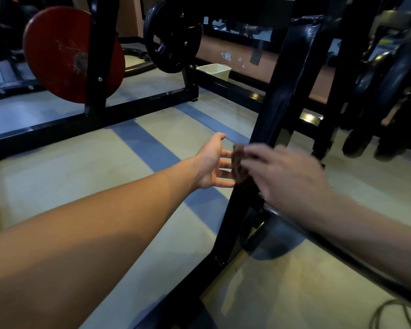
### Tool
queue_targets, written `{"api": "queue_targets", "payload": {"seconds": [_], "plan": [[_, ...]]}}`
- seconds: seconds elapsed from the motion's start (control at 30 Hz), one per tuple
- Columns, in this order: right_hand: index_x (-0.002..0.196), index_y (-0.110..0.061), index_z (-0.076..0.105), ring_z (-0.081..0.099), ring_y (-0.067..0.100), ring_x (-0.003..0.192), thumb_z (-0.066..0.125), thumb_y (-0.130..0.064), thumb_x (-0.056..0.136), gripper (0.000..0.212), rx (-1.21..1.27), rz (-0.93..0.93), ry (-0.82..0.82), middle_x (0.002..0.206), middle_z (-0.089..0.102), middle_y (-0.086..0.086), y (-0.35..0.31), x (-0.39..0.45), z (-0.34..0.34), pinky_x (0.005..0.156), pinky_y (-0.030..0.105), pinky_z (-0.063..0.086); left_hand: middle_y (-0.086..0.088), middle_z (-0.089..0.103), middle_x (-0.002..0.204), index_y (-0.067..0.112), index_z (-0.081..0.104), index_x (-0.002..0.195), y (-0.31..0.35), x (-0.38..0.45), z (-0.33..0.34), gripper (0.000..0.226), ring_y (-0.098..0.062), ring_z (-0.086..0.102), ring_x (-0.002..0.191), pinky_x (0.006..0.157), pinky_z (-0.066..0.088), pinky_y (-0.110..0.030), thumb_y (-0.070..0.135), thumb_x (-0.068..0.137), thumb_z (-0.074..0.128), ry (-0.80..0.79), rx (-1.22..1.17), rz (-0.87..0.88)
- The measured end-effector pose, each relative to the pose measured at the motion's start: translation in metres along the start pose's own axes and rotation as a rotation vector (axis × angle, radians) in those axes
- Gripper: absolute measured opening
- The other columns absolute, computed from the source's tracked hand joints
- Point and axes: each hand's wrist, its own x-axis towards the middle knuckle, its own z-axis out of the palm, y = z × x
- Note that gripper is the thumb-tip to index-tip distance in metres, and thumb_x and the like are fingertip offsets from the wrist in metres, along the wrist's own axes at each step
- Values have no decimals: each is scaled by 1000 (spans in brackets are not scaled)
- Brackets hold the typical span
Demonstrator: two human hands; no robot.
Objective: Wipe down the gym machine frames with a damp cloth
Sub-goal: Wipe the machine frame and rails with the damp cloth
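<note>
1. I am reaching both arms toward the slanted black frame post (280, 96) that is running from twelve o'clock down to six o'clock through the middle of my view.
2. My right hand (287, 176) is blurring with motion at about three o'clock of centre, its fingers curling around a small brown cloth (239, 162) and holding it right at the post's left edge (whether it is pressing on the metal, I cannot tell through the blur).
3. My left hand (211, 162) is hanging open just beside the cloth at nine o'clock of it, fingers spread and relaxed, holding nothing; I judge it is standing ready to take the cloth or steady it.
4. The cloth is sitting between my two hands, so I am probably swapping sides to reach the post's other face.
5. Farther off, a red weight plate (64, 53) is hanging at ten o'clock, a black weight plate (173, 36) near twelve, and a white bin (215, 70) is standing on the floor behind a base rail.
6. The lower post and base rail (57, 129) are looking like the next stretches to wipe.
</note>
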Motion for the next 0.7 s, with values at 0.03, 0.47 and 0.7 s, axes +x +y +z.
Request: {"api": "queue_targets", "payload": {"seconds": [0.03, 0.47, 0.7], "plan": [[118, -26, 74, 63, 31, 79, 67, -28, 93, 26, 4, 55, 77, 134, 62, -3, 13, 11, -10, 63, 35, 45, -14, 71, 107, 7, 63, 121, 0, 0, 1, 68, -31, 69, 96, 83, 57, -42, 60, 102, 25, -3, 3, 0], [119, -27, 72, 60, 24, 77, 66, -35, 93, 28, 83, 20, -67, 134, 59, -3, -16, -17, 9, 60, 34, 43, -14, 66, 108, 8, 65, 114, 1, -3, 4, 67, -30, 63, 102, 89, 52, -46, 61, 101, 26, -10, 4, 9], [127, -27, 70, 65, 32, 92, 55, -35, 103, 30, 42, 207, 217, 141, 57, -5, 41, 35, -36, 73, 41, 53, -14, 74, 118, 6, 66, 118, 5, -7, 5, 69, -32, 70, 110, 97, 56, -49, 60, 101, 27, -19, 15, 1]]}}
